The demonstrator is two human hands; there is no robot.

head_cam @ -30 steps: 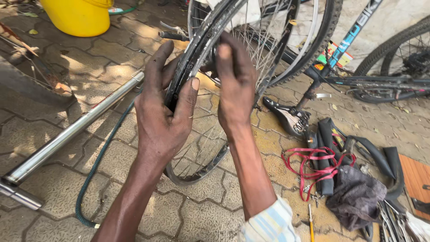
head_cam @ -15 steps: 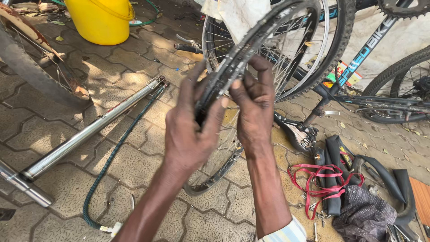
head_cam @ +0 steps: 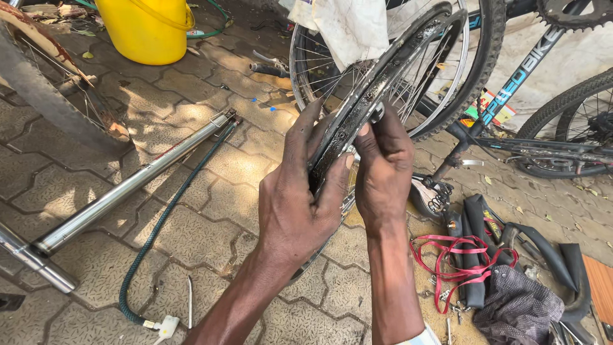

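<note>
Both hands grip a bare bicycle rim (head_cam: 389, 76) held edge-on at chest height, above the paved ground (head_cam: 211, 211). Left hand (head_cam: 297, 204) wraps the rim from the left, fingers spread along its side, thumb pressed on the inner channel. Right hand (head_cam: 382, 167) closes on the opposite side, fingertips pinching the rim edge near a small hole or valve spot; what is under the fingertips, cannot tell. Spokes (head_cam: 325, 70) run behind the rim.

Step in hand, as judged: checking or working the rim channel by feel, thumbs on the strip. Next move likely calls for a steady left-hand hold while the right fingers slide or press further along the edge; the rim needs turning to reach the rest.

Around: pump (head_cam: 128, 188) with hose (head_cam: 166, 217) lies left, yellow bucket (head_cam: 148, 29) at top, tubes (head_cam: 485, 249) and red cord (head_cam: 456, 262) right, a bike frame (head_cam: 523, 76) behind.
</note>
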